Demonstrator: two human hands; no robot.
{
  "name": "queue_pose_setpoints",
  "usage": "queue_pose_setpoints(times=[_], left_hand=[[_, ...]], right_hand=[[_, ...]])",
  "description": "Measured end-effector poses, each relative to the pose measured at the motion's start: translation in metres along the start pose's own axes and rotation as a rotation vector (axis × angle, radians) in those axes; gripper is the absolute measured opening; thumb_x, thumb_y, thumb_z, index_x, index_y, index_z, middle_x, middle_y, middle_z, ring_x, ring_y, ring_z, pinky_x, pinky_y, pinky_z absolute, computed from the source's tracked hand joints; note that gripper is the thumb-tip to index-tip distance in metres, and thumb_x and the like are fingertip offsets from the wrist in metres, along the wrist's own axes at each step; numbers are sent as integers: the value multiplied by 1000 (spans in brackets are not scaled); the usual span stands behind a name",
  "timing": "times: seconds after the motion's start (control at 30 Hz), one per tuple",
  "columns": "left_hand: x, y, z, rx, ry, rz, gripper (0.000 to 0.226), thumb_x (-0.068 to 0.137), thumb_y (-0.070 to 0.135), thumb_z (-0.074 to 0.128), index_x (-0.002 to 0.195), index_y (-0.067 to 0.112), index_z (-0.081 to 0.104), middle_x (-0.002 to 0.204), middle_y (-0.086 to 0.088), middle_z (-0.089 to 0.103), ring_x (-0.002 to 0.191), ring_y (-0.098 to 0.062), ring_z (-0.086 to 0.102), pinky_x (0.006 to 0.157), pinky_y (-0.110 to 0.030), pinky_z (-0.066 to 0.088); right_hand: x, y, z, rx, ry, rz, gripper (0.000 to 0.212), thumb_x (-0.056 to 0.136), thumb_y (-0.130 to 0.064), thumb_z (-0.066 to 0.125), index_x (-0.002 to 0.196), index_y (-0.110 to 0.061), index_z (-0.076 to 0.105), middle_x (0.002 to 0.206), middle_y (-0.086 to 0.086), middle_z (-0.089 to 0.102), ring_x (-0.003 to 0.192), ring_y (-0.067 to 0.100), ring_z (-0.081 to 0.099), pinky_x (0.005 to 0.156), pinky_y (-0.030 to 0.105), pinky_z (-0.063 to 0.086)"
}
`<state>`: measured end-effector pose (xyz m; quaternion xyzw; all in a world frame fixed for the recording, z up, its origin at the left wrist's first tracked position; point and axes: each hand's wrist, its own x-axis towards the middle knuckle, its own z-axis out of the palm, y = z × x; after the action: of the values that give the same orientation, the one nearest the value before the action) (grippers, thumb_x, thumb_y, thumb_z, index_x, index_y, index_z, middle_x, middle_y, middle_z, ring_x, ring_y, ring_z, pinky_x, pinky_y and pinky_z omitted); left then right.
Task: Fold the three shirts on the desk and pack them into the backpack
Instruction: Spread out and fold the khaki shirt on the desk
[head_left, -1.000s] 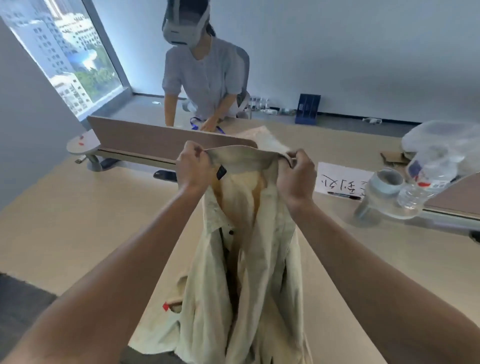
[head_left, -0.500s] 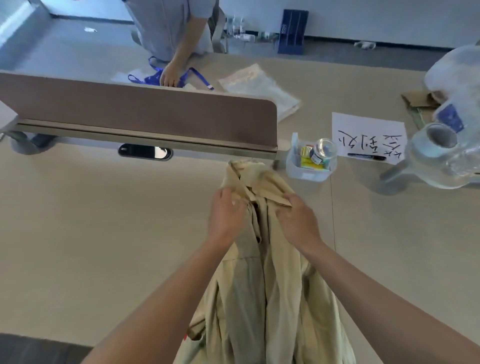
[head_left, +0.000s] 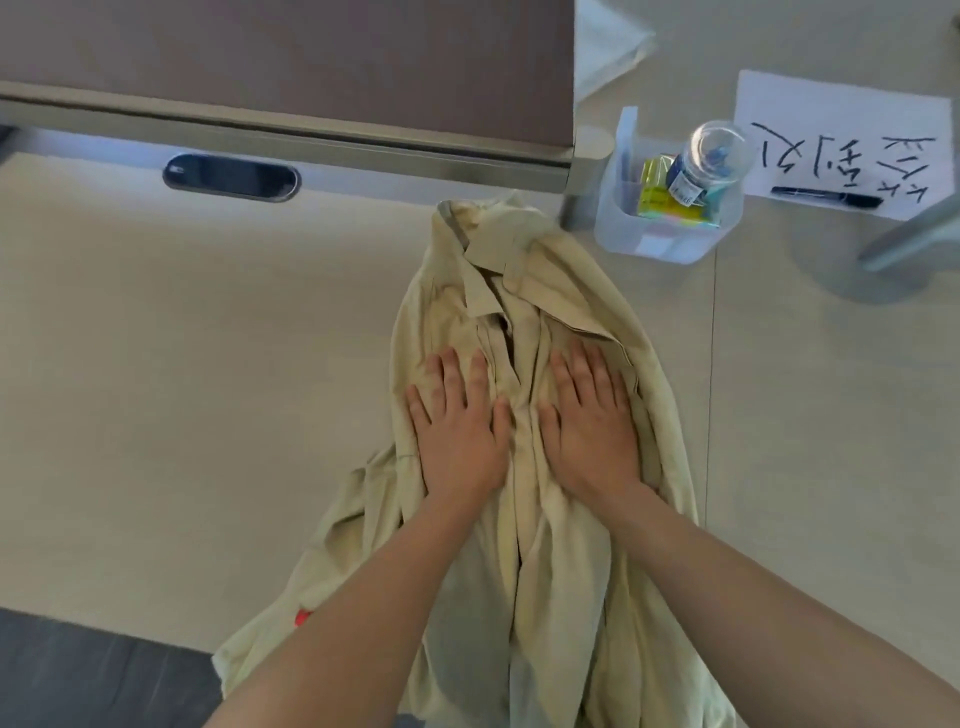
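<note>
A pale yellow-green collared shirt (head_left: 524, 291) lies lengthwise on the beige desk (head_left: 208, 389), collar toward the divider, its lower part hanging over the near edge. My left hand (head_left: 460, 426) lies flat on the shirt's chest, fingers straight and spread. My right hand (head_left: 589, 421) lies flat beside it on the other side of the button placket, fingers straight. Both palms press the cloth down. No backpack and no other shirt appear in view.
A brown divider panel (head_left: 285, 57) runs along the back of the desk. A clear plastic box (head_left: 665, 228) with a bottle (head_left: 711, 156) and small items stands right of the collar. A white sheet (head_left: 831, 119) with handwriting and a black marker (head_left: 826, 197) lies far right.
The shirt, held up by its collar a second ago, has come down onto the desk. Both hands let go of the collar and now lie flat on the chest area.
</note>
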<state>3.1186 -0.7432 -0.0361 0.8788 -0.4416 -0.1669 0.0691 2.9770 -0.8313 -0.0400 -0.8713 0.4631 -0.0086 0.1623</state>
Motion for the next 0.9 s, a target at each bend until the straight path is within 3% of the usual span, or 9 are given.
queue_pose_setpoints(times=[0.17,0.4,0.73,0.9], left_hand=[[29,-16,1,85,37,118,62,109,51,18,166,30,6,174,-4,3,161,-21,-6,128,-55,2],[98,-80,-32,109,38,249,61,108,52,20,166,36,9,175,2,0,160,-15,-11,129,-53,3],[135,-200,-78,84,48,270,62,107,54,19,166,36,13,175,3,2,160,-14,-11,129,-54,2],[164,-276,-112,138,16,382,63,107,57,17,166,34,11,175,2,2,160,-16,-11,129,-52,0]], right_hand=[[6,15,4,-19,62,56,65,107,-40,34,166,-18,21,175,6,13,162,25,7,131,47,7],[10,9,7,-45,123,113,64,107,-42,32,165,-17,25,170,7,26,156,30,22,129,51,14],[66,-105,37,-53,125,97,70,106,-49,32,166,-16,21,173,8,19,159,30,14,130,49,9],[85,-124,42,-79,203,48,68,104,-45,40,162,-10,32,166,16,33,153,38,29,128,55,16]])
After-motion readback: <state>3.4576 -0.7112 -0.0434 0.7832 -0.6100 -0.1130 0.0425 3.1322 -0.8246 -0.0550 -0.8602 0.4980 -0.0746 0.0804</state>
